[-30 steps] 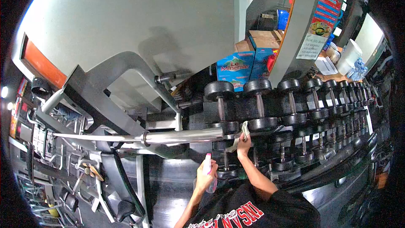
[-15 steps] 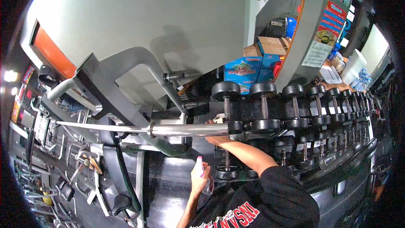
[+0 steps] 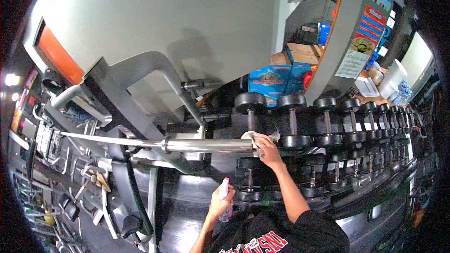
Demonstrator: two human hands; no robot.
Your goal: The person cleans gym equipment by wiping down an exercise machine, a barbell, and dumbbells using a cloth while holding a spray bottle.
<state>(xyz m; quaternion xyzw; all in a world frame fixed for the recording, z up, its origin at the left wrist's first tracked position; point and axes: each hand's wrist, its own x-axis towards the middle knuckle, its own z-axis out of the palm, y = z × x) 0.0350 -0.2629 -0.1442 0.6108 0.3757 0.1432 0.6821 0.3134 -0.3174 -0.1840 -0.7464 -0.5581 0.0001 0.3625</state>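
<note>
My left hand (image 3: 219,203) is wrapped around a spray bottle (image 3: 224,188) with a pink and white trigger head and a clear body. Higher up and to the right, my right hand (image 3: 268,151) presses a pale cloth (image 3: 250,136) against the near end of a shiny steel barbell (image 3: 208,145). Part of the cloth sticks out beyond the fingers. The bar runs across to the left, with a collar partway along it. Just behind the right hand stands the first dumbbell (image 3: 250,104) of the upper row, its lower end hidden.
A two-tier rack holds several black dumbbells (image 3: 329,122) stretching right. Blue cardboard boxes (image 3: 269,80) are stacked behind it by the wall. A padded bench (image 3: 132,200) and a grey machine frame (image 3: 154,63) stand at left. A cluttered counter (image 3: 375,98) lies back right.
My right hand has come from behind the bar to its end, moving right with the cloth. The left hand with the spray bottle has barely moved.
</note>
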